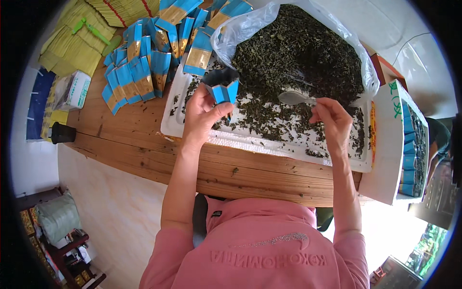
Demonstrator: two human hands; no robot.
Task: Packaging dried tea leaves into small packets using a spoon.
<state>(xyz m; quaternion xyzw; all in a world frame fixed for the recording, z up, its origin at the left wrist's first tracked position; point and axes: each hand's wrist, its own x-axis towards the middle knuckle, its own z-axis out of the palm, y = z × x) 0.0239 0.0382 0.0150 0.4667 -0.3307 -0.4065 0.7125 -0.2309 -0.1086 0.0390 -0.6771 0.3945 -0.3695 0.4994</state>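
My left hand (199,115) is closed around an upright blue pouch (224,94) with an open, dark-lined mouth. In my right hand (332,118) is the handle of a metal spoon (291,98), pinched between thumb and fingers, its bowl over loose dark leaves. Both hands are over a white foam tray (172,124) scattered with these leaves. Behind them, a large clear plastic bag (226,33) lies open, holding a big heap of dark dried leaves (293,48). What is inside the held pouch is too dark to tell.
Several blue-and-gold pouches (137,82) are piled left on the wooden table (110,130), near yellow packet stacks (67,53), a green tool (91,31), a white box (73,89) and a black cup (63,135). Right, a foam box (385,144) holds pouches, with a dark, unclear shape beyond.
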